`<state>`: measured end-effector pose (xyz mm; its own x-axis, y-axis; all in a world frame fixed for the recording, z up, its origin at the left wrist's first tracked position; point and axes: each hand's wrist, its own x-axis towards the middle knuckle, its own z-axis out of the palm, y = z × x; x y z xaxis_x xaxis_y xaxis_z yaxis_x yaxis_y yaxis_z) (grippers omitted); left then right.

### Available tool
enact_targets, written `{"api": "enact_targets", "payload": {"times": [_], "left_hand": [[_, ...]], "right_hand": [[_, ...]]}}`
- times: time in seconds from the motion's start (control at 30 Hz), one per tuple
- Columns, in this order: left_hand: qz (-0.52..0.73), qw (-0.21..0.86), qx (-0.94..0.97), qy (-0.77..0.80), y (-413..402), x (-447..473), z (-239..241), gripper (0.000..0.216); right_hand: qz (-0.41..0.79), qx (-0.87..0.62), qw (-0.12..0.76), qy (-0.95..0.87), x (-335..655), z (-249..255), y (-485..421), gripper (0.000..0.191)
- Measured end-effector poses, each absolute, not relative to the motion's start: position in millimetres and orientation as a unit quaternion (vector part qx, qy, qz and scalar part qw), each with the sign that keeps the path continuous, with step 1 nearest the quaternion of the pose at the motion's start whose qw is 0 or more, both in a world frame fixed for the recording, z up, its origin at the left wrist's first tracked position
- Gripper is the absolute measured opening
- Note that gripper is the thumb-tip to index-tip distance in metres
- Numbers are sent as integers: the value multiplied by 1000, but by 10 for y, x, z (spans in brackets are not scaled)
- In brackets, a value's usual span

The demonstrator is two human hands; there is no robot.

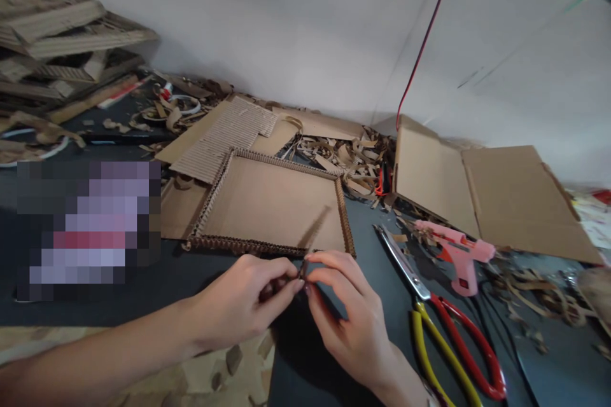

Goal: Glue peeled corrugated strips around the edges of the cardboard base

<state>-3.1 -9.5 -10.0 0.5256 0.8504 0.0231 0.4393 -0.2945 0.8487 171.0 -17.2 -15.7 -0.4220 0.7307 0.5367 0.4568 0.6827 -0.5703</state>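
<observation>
My left hand (241, 296) and my right hand (351, 308) meet at the front edge of a shallow cardboard tray (274, 203) with corrugated strip walls. Fingertips of both pinch a thin cardboard strip (315, 230), whose blurred free end points up and away over the tray floor. The strip's lower end is mostly hidden between my fingers. Right of my hands lie large scissors (415, 286), blades parted, with one red and one yellow handle. A pink glue gun (458, 251) rests on its side beyond them.
Corrugated sheets (224, 137) lie behind the tray at left. Curled cardboard scraps (348, 156) line the wall. A folded cardboard piece (515, 194) stands at right; stacked cardboard frames (57, 44) rise at far left. A pixelated patch covers something on the left.
</observation>
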Motion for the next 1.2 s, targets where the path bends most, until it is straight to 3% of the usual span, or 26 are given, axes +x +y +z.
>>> {"api": "enact_targets", "payload": {"times": [0.33,0.77,1.2], "left_hand": [[256,557,663,430,-105,17,-96,22],[279,547,681,399,-70,14,-40,30],[271,578,657,401,-85,16,-57,24]], "right_hand": [[210,-354,429,-804,1723,-182,-172,25],[191,-384,435,-792,1739,-168,-187,24],[230,-399,435,-773,1762,-129,-162,15]]}}
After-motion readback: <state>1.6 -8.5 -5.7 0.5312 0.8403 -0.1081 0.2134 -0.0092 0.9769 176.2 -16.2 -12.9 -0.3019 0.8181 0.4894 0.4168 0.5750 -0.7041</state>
